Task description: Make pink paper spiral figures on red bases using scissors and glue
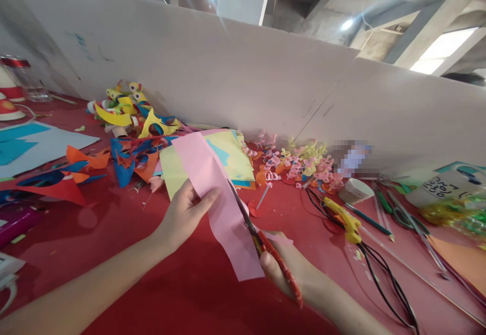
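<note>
A long strip of pink paper (224, 213) hangs slanted above the red table, pinched between the thumb and fingers of my left hand (190, 211) at its left edge. My right hand (284, 259) grips red-handled scissors (279, 264), whose dark blades lie along the paper's right edge and point up and away. A small pink piece of paper shows beside the right hand's knuckles. Part of the blades is covered by the paper, so how far they are apart is hard to see.
Yellow paper sheets (245, 165) lie behind the strip. Several curled paper pieces (296, 160) are heaped along the white partition (228, 72). Coloured scraps (129, 160) spread at left. A yellow glue gun (343, 218) with black cable, a paper cup (356, 191) and a pencil (370, 220) lie right.
</note>
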Action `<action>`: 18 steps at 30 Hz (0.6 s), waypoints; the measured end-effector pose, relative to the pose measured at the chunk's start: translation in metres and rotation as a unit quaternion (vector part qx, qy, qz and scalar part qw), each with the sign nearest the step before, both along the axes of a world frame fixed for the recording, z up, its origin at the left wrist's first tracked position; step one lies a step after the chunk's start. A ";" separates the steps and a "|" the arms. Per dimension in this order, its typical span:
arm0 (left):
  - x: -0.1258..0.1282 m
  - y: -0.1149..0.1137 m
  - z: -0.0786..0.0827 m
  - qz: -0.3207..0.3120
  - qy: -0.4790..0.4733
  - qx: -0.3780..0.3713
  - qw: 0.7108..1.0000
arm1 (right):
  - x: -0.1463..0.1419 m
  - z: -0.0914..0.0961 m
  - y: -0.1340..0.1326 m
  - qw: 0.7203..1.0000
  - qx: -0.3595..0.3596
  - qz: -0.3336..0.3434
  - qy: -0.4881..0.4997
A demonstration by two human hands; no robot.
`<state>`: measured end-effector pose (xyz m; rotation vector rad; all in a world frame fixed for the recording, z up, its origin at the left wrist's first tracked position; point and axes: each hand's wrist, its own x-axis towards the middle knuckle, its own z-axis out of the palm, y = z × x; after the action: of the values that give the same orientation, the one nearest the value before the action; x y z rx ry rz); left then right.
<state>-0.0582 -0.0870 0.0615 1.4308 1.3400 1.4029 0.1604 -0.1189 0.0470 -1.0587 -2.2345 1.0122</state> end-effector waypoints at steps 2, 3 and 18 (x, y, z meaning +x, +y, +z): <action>0.002 -0.002 0.002 0.006 0.013 0.003 1.000 | -0.001 0.001 0.000 1.000 0.006 0.004 0.009; 0.002 -0.002 0.002 0.008 0.019 0.002 1.000 | -0.001 0.002 0.000 1.000 0.008 0.005 0.014; 0.002 -0.002 0.006 -0.010 0.039 0.010 0.999 | -0.001 -0.003 0.003 0.999 -0.017 -0.013 0.046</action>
<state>-0.0561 -0.0888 0.0677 1.5222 1.3616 1.3633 0.1593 -0.1157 0.0444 -1.0319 -2.1320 1.0695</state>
